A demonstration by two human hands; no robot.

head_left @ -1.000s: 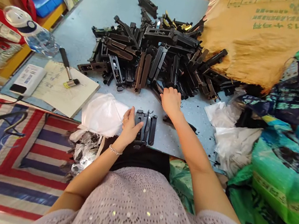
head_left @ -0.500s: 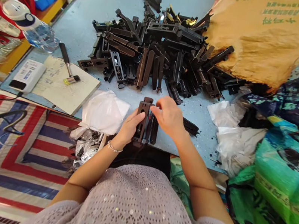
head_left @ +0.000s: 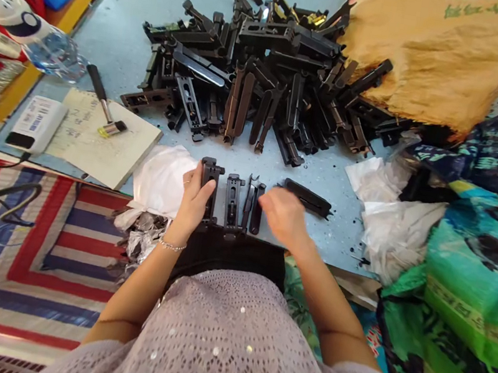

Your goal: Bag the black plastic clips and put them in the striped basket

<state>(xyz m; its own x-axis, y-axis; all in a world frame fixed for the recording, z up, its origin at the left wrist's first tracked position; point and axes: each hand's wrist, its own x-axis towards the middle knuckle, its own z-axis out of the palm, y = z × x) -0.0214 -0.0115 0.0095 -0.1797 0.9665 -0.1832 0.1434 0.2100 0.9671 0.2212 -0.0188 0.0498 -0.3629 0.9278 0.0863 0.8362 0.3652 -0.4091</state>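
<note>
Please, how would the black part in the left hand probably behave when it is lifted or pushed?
The black part would probably feel stiff: its long body looks straight. It seems unlikely to roll, given its flat, broad face. The openings in it suggest it may be fairly light.

The piled parts (head_left: 244,104) look semi-glossy, the tabletop (head_left: 110,45) smooth, the notepad (head_left: 127,145) matt paper.

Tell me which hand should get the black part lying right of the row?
Probably the right hand: it's close to that black part, while the left hand is farther away and grips another part.
</note>
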